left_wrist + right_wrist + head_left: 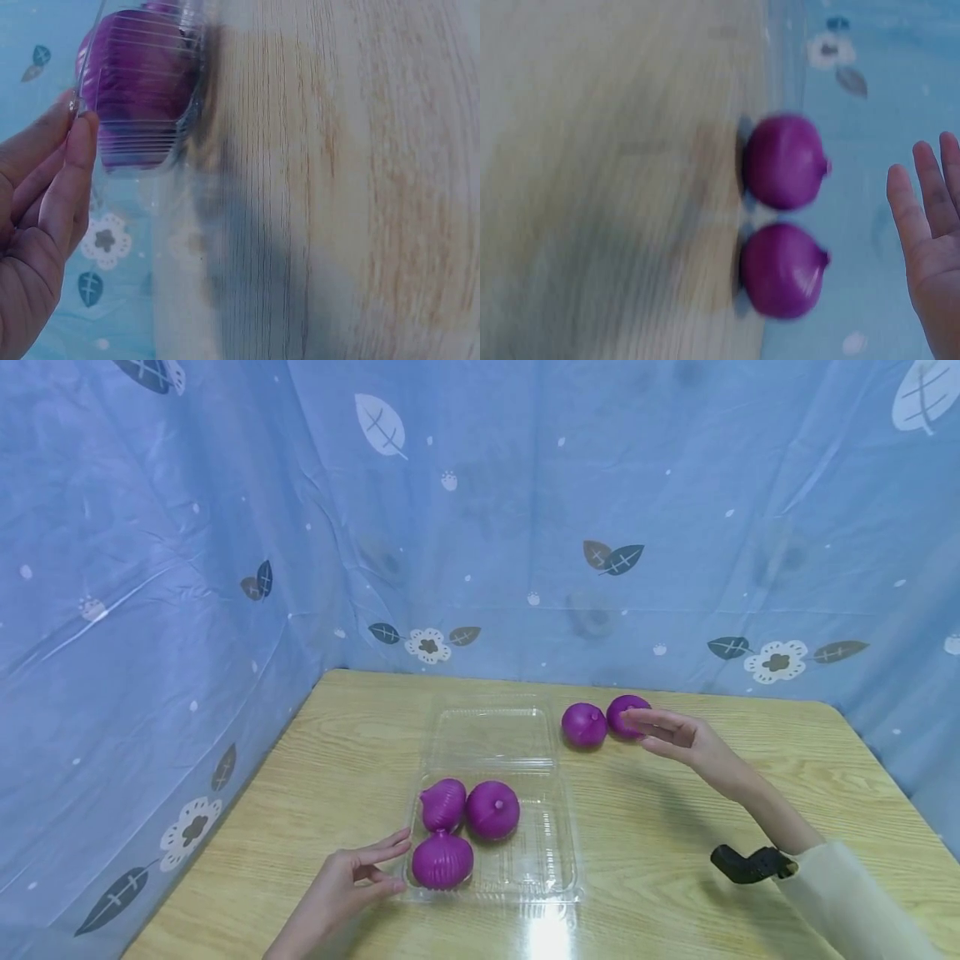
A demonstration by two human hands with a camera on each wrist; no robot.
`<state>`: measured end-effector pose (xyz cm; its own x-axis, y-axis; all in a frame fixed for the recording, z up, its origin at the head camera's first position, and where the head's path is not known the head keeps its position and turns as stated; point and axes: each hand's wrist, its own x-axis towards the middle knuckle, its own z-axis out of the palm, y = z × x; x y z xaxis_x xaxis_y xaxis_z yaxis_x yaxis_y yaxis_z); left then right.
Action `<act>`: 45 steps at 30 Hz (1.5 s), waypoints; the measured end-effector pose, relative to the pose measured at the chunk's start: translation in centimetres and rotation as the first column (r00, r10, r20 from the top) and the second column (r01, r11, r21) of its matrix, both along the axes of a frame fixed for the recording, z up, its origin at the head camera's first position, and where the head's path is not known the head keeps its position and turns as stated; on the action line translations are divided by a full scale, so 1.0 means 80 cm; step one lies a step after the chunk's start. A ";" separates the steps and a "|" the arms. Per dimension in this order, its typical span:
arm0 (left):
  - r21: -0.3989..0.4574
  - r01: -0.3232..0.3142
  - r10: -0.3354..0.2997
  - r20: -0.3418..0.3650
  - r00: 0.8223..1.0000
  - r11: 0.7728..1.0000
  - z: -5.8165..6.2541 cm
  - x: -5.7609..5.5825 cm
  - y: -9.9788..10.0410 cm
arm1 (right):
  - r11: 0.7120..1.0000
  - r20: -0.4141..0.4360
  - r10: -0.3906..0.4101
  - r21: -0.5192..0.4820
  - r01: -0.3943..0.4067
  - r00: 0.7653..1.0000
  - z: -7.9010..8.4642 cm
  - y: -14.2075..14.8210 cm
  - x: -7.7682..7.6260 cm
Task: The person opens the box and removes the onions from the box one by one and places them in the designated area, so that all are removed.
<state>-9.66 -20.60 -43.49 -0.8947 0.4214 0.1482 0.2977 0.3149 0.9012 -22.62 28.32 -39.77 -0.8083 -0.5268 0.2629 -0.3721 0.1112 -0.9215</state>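
Observation:
A clear plastic clamshell box (542, 852) lies open on the table, its lid (491, 731) folded back. Inside its base are three purple onions, one at the front left (442, 862), one behind it (444, 804) and one towards the middle (492, 811). My left hand (341, 881) pinches the box's left rim between thumb and fingers. To the right of the lid, two more onions stand on the table, a nearer one (584, 725) and a farther one (626, 714). Above the farther one, my right hand (690, 747) is held with its fingers extended, holding nothing.
The wooden table (675, 893) stands against blue patterned curtains (517, 527) at the back and sides. A black strap-like piece (750, 864) sticks out at the right wrist, by the pale sleeve (851, 893).

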 end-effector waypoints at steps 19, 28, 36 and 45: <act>0.028 -0.002 0.001 0.034 0.999 1.000 -0.004 0.001 -0.001 | 0.865 0.159 0.502 -0.092 -0.494 0.850 -0.033 -0.099 0.020; 0.038 0.006 -0.007 0.029 1.000 0.999 -0.007 0.001 -0.001 | 0.856 0.157 0.517 -0.130 -0.501 0.842 -0.040 -0.145 -0.013; 0.059 0.049 -0.049 -0.001 0.999 0.997 -0.006 0.000 -0.002 | 0.824 0.174 0.567 -0.091 -0.560 0.805 -0.035 -0.173 -0.038; 0.081 0.065 -0.064 -0.009 0.998 0.995 -0.005 -0.001 -0.001 | 0.791 0.239 0.596 -0.012 -0.611 0.767 -0.029 -0.200 -0.054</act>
<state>-9.76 -20.67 -43.92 -0.8648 0.4647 0.1900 0.3211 0.2211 0.9209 -26.94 12.30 -42.12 -0.3494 -0.9345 0.0683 -0.1729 -0.0074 -0.9849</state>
